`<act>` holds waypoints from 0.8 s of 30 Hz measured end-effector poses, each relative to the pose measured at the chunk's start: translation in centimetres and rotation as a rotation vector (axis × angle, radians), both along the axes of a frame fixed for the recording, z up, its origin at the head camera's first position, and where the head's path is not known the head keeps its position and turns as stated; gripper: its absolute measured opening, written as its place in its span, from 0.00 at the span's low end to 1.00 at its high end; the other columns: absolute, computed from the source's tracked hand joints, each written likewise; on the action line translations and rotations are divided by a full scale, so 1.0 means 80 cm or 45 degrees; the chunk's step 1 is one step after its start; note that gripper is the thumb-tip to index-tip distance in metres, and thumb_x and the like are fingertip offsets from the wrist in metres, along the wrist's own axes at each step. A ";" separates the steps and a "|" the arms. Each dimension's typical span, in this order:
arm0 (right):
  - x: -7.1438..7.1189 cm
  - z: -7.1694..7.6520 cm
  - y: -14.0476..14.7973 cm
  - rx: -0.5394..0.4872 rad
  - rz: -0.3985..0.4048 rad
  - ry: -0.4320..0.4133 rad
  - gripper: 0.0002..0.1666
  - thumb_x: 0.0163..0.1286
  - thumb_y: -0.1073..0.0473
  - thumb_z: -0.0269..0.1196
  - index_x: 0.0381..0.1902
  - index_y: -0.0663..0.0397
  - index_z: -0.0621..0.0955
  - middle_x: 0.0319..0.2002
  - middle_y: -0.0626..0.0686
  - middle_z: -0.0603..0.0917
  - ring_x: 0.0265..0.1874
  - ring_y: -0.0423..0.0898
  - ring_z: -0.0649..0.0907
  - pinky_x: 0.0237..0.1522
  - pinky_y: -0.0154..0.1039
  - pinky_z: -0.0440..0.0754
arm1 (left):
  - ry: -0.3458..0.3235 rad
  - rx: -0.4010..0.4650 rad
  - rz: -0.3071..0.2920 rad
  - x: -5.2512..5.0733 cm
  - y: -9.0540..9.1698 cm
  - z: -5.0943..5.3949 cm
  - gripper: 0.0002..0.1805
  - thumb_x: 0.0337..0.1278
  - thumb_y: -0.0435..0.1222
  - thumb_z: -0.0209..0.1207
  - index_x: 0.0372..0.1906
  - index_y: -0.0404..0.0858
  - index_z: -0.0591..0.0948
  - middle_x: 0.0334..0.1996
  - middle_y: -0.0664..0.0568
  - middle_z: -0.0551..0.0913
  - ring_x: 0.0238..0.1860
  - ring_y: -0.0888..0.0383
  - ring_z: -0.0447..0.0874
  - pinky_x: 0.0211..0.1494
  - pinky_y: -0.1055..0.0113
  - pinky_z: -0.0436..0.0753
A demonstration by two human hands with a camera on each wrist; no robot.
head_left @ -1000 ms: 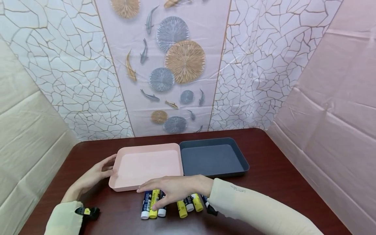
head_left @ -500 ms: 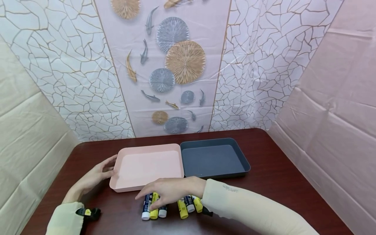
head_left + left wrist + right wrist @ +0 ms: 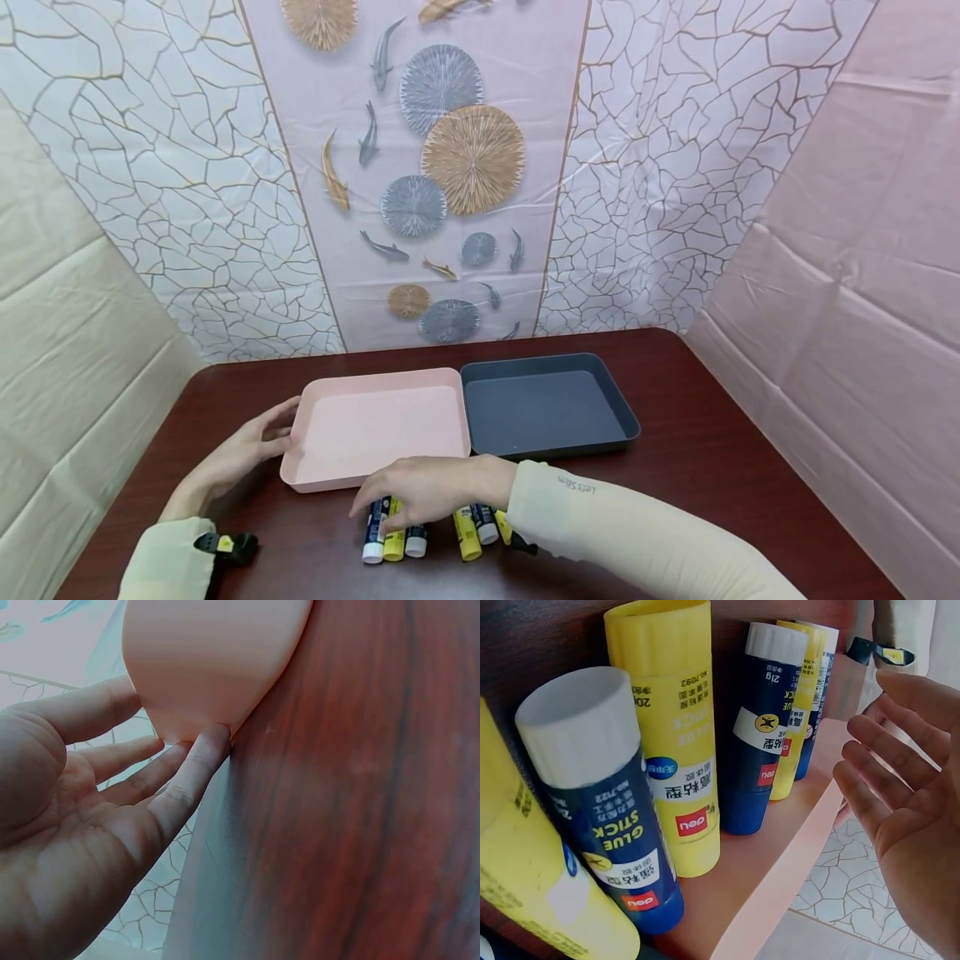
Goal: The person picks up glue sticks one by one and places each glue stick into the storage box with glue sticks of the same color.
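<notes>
My left hand rests its fingertips against the left side of a pink tray; the left wrist view shows its fingers loosely extended at the tray's corner. My right hand hovers over a row of glue sticks, fingers relaxed and apart, gripping nothing. At the left of the row lie a blue glue stick with a white cap, a yellow glue stick and another blue one. Further right are a yellow glue stick and a blue one, partly covered by my right arm.
A dark blue tray stands against the right side of the pink tray. Both sit on a dark red-brown table. Patterned cloth covers the back wall, and plain cloth hangs at the sides.
My right hand has shifted slightly, its fingers lowering toward the left group of glue sticks, and its forearm has slid a little left. The left hand stays at the pink tray.
</notes>
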State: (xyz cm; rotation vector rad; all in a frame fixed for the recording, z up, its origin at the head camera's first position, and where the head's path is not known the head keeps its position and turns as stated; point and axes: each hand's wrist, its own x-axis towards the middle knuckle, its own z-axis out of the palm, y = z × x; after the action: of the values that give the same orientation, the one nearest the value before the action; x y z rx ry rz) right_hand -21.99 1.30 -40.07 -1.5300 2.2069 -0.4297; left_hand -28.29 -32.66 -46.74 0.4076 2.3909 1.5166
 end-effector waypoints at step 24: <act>-0.002 -0.012 -0.011 0.021 0.020 0.066 0.19 0.76 0.64 0.64 0.62 0.48 0.84 0.60 0.41 0.83 0.60 0.28 0.77 0.61 0.23 0.70 | -0.008 0.006 -0.004 -0.001 0.000 -0.001 0.45 0.73 0.39 0.63 0.84 0.38 0.52 0.79 0.32 0.57 0.72 0.32 0.67 0.58 0.75 0.73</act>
State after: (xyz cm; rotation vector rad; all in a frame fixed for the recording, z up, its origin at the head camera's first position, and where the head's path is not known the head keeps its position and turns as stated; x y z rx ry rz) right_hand -22.11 0.41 -41.04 -1.5652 2.2309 -0.3696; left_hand -28.37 -32.69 -46.79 0.4061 2.3811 1.5203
